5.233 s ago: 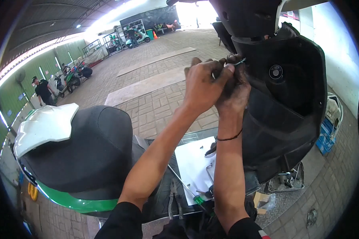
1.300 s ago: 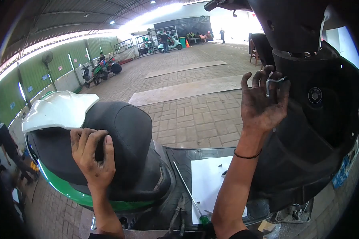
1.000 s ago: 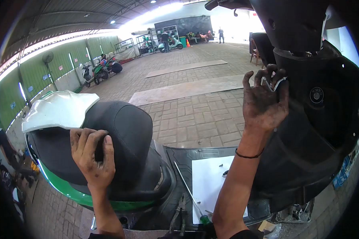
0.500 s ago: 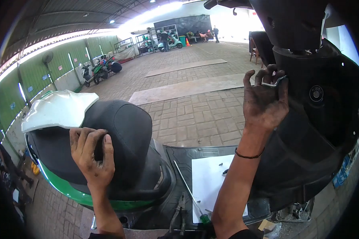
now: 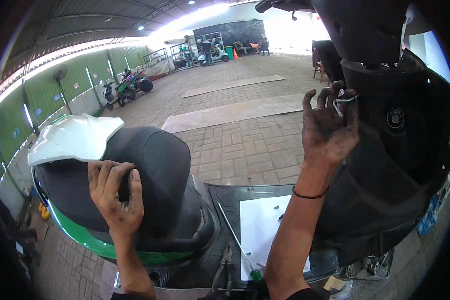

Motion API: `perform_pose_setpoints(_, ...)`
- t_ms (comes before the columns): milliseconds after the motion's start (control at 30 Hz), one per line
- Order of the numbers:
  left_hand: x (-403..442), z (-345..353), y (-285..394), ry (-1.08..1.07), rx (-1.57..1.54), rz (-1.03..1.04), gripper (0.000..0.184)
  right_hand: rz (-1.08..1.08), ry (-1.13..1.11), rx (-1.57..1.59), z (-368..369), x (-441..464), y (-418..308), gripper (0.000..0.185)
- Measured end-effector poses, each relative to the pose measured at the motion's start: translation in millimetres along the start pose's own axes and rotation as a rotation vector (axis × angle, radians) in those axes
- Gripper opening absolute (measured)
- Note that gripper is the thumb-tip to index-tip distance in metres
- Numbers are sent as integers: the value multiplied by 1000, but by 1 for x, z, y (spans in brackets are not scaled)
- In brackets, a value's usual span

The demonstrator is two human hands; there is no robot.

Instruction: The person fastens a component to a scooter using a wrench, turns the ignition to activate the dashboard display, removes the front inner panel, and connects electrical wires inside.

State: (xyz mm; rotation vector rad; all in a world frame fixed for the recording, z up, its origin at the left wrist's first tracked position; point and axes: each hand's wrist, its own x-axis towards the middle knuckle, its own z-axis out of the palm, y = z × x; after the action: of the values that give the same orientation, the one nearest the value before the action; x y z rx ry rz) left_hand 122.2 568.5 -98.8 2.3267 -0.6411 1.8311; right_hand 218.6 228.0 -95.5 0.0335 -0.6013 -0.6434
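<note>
My right hand (image 5: pixel 330 127) is raised beside the scooter's black front panel (image 5: pixel 370 135). Its thumb and finger grip a small bent metal rod (image 5: pixel 338 106), silvery and hook-like. The other fingers curl upward, and the palm is stained dark. Over the black scooter seat (image 5: pixel 157 155), my left hand (image 5: pixel 116 197) has bent fingers, with thumb and forefinger meeting at the tips. Whether anything is pinched there, I cannot make out. A glossy white body panel (image 5: pixel 75 140) lies on the seat, just beyond those fingers.
On the footboard lie a white sheet (image 5: pixel 255 225) with small dark parts, a green-handled screwdriver (image 5: pixel 255 274) and pliers (image 5: pixel 224 265). Parked motorbikes (image 5: pixel 127 87) line the green wall. Boards (image 5: pixel 225 115) lie across the paving, and people (image 5: pixel 206 52) stand far back.
The bent rod has turned in my right hand, its hooked end now hanging lower. That hand has shifted very slightly left. My left hand stays put.
</note>
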Motion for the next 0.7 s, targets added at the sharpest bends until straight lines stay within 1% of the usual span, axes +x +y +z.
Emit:
perform_pose_setpoints(33, 0, 0, 0, 0, 0, 1, 9, -26, 55, -23, 2, 0, 0, 20)
perform_pose_setpoints(167, 0, 0, 1, 2, -1, -3, 9, 2, 32, 8, 4, -1, -2, 21)
perform_pose_setpoints(267, 0, 0, 0, 3, -1, -3, 9, -54, 94, -11, 5, 0, 2, 22)
perform_pose_setpoints(333, 0, 0, 1, 4, -5, 1, 9, -18, 64, -19, 1, 2, 2, 19)
perform_pose_setpoints(467, 0, 0, 1, 2, -1, -5, 9, 6, 14, 13, -4, 1, -2, 20)
perform_pose_setpoints(533, 0, 1, 0, 2, -2, -9, 9, 19, -75, 11, -7, 3, -3, 20)
perform_pose_setpoints(667, -1, 0, 0, 7, 3, 5, 9, 17, -88, 21, -4, 2, -2, 18)
perform_pose_setpoints(700, 0, 1, 0, 6, 7, 6, 9, 4, -45, -11, 0, 0, -1, 18)
